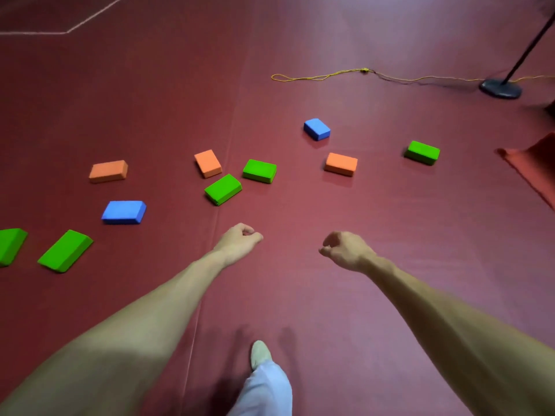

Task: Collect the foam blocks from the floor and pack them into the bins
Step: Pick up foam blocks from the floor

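A pale shoe (pixel 259 354) under a light trouser leg (pixel 264 391) is nearest, just right of the seam (pixel 232 139) that runs up the dark red floor (pixel 390 235). Both bare forearms reach forward above the floor. The left hand (pixel 240 238) hangs just right of the seam and the right hand (pixel 345 250) is farther right of it. The fingers of each hand are loosely curled inward, holding nothing, and neither hand touches a block.

Every foam block in view lies flat on the floor, and no two touch. Well left of the seam is the big green block (pixel 66 250). Farther left still, the edge green block (pixel 10 246) is cut off by the frame. The near blue block (pixel 124 212) lies beyond these, closer to the seam.

The middle green block (pixel 223 189) lies on the seam itself. A little past it, the centre orange block (pixel 208 163) lies just left of the seam and the right-hand green block (pixel 259 171) just right of it. The left orange block (pixel 108 171) sits well to the seam's left at about the same depth.

Right of the seam come the right orange block (pixel 341 164), then the far green block (pixel 422 153) much farther right. The far blue block (pixel 316 129) lies beyond the right orange block.

Farther off, right of the seam, a yellow cord (pixel 324 75) trails across the floor toward the round base (pixel 500 88) of a black stand. A red cloth (pixel 534 169) shows far right of the seam, at the frame edge. A white line (pixel 75 25) marks the floor far to the seam's left.
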